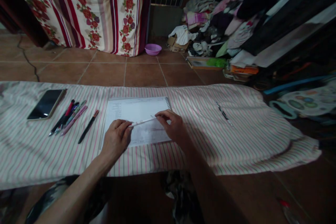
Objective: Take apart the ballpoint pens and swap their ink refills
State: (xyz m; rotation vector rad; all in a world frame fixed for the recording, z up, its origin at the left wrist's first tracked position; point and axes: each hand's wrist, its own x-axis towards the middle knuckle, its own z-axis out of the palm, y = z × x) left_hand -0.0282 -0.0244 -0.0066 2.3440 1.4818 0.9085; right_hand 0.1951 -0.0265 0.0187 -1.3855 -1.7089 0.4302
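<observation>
A slim white pen (144, 121) with small reddish marks spans the gap between my hands, slightly higher at its right end. My left hand (117, 134) pinches its left end, while the fingertips of my right hand (171, 122) close on the other end near what looks like the clip. Beneath lies an open spiral-bound notebook (136, 106) with print and ruled lines on the page. Both hands are over its lower half, partly covering it.
Left of the notebook lie a black pen (88, 127), a bunch of several pens (68, 117) and a phone (47, 104). A black-and-white pen (224, 113) rests to the right on the striped cloth (199, 140). Beyond are a purple basin (153, 49) and piled clothes (220, 17).
</observation>
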